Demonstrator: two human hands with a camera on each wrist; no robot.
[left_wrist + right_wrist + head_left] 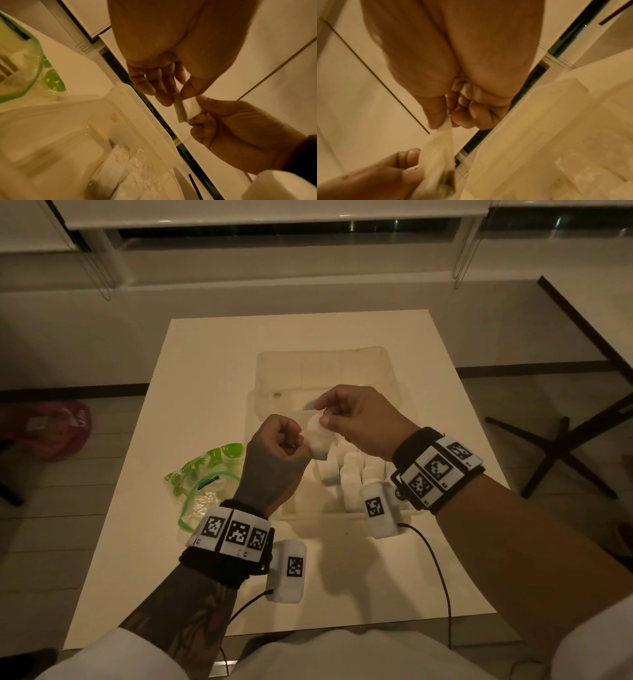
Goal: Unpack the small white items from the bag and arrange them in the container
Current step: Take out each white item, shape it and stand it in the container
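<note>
Head view: a pale cream rectangular worktop (144,542) stands on a light tiled floor (51,542), lit dimly and warmly. Behind it a low white ledge (308,292) runs under a window with white blinds (274,210) and hanging cords. To the right, the dark edge and black cross-shaped foot of another table (561,446) show; on the floor to the left lies a red bag (58,428).

A clear rectangular plastic container (325,364) sits on the far middle of the worktop, with a row of small white wrapped packets (349,470) standing upright in its near part. Just left of it lies a crumpled clear plastic bag with green print and a green zip rim (202,474), touching the worktop, apart from both hands.

Above the container, the left hand (277,453) and the right hand (363,419) meet on 1 small white packet (317,440). In the left wrist view the left thumb and fingers (164,86) pinch 1 end of the packet (187,108), while the right hand (240,135) pinches the other end with its fingers curled. The right wrist view is blurred but shows the same 2-handed pinch: right hand (453,105) above, left hand (385,175) below, the packet (436,148) stretched between them

Both wrists wear black bands with white coded marker blocks (233,534)
</note>
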